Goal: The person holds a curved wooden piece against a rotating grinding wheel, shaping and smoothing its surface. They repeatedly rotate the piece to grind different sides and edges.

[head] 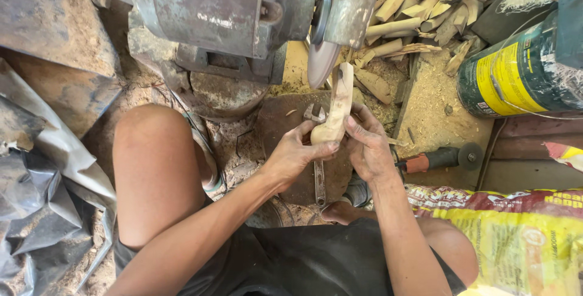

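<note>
A pale carved wooden piece (pixel 337 104) is gripped at its lower end by both hands. My left hand (pixel 296 153) wraps it from the left and my right hand (pixel 366 144) from the right. Its upper end touches or sits just beside the round grinding disc (pixel 322 59) of a worn grey bench grinder (pixel 218 10). An adjustable wrench (pixel 317 168) lies on the dark plate below the hands.
A heap of cut wooden pieces (pixel 419 10) lies at the back right on sawdust. A green and yellow can (pixel 516 74) lies at right, a small angle grinder (pixel 440 159) beside my right hand, a yellow printed sack (pixel 522 235) at lower right, and plastic sheeting (pixel 42 199) at left.
</note>
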